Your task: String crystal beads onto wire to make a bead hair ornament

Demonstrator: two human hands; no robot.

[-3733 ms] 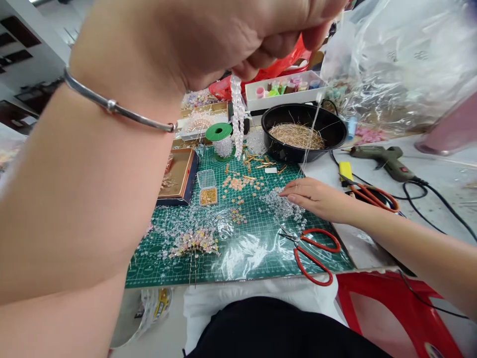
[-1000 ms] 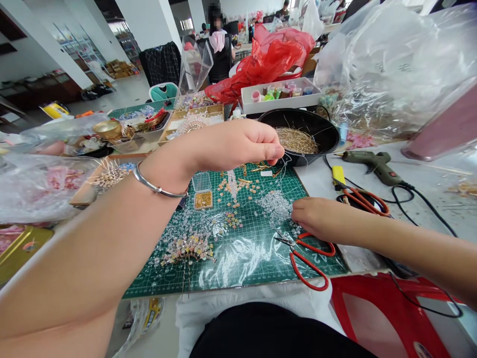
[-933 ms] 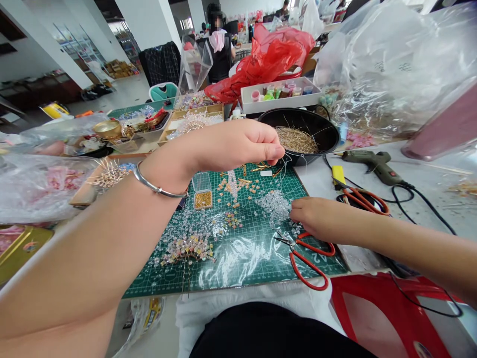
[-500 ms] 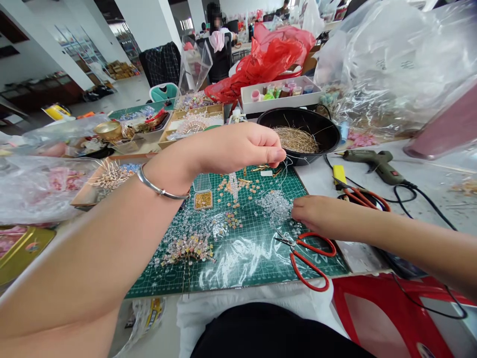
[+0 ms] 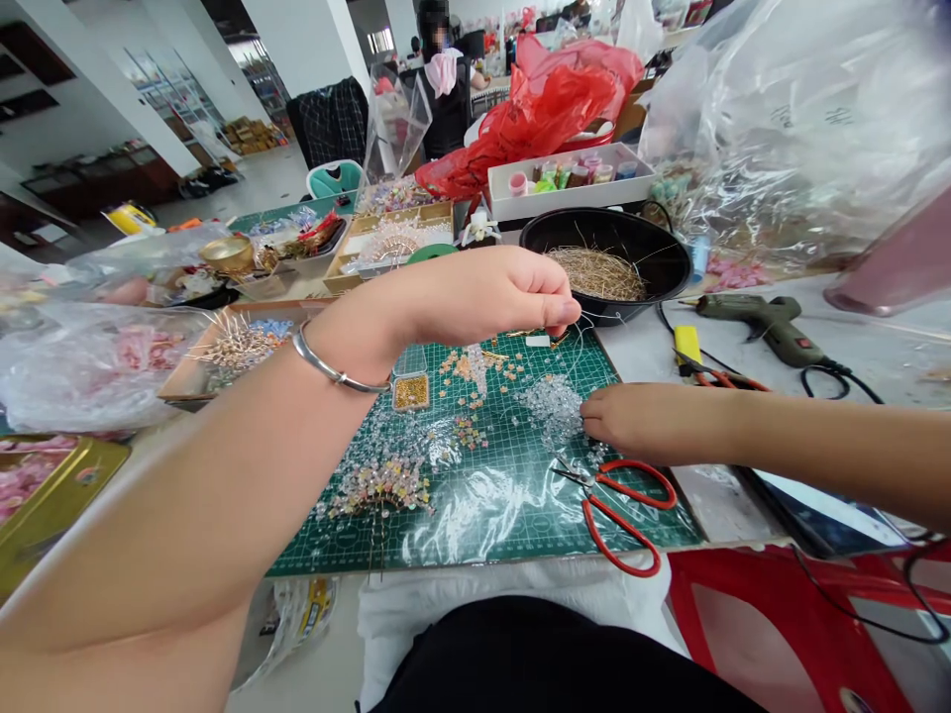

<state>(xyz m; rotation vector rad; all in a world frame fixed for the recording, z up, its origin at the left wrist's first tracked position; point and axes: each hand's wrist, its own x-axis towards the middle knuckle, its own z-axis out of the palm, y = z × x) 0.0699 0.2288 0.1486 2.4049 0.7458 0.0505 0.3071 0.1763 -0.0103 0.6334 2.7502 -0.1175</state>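
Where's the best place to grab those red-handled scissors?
By the near loop of the scissors, I'd say, coming from the person's side. It juts past the mat's edge, leaving its end easy to pinch, and the blades point away. The right hand is just beyond the far loop.

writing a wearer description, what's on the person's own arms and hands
The left wrist wears a slim silver-coloured bangle with a small bead-like knob. No sleeve shows on either forearm, and the left hand and right hand are gloveless.
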